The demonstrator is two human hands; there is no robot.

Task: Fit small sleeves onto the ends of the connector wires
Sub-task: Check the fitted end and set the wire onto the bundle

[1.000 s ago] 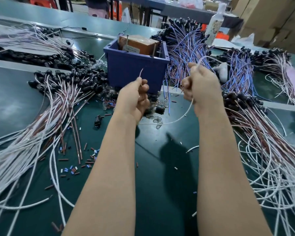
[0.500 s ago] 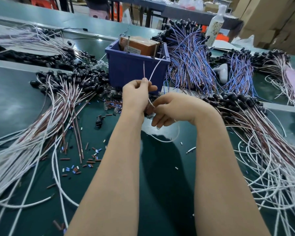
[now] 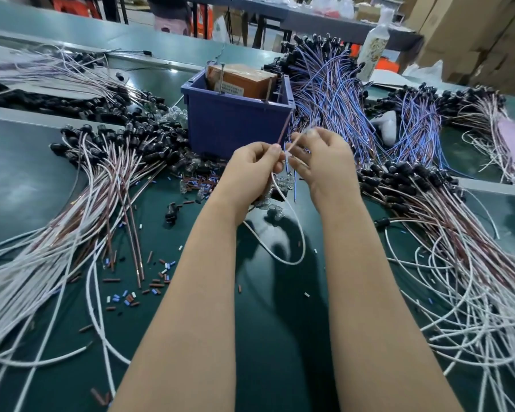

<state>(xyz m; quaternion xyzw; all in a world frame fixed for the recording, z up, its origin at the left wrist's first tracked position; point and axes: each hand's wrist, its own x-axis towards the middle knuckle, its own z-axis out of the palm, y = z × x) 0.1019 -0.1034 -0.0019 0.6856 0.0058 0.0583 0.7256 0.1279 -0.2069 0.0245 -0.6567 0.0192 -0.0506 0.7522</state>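
Note:
My left hand [image 3: 254, 163] pinches a white connector wire [image 3: 292, 257] between thumb and fingers; a brown strand [image 3: 283, 129] sticks up from the pinch. My right hand [image 3: 324, 162] sits close beside it and pinches the white strand end [image 3: 295, 142] near its fingertips. The white wire loops down onto the green table [image 3: 265, 337] between my forearms. Small brown, blue and white sleeves [image 3: 149, 281] lie scattered left of my left arm. Whether a sleeve sits on the held wire end is too blurred to tell.
A blue bin [image 3: 235, 120] holding a brown box stands right behind my hands. Bundles of brown-white wires with black connectors [image 3: 101, 173] spread at left and right [image 3: 428, 203]. Blue wires [image 3: 330, 93] pile behind the bin. A bottle [image 3: 375, 43] stands at the back.
My right hand came in from the upper right to meet my left hand, then rose slightly so its fingertips pinch the wire end. The wire loop now hangs lower between my arms.

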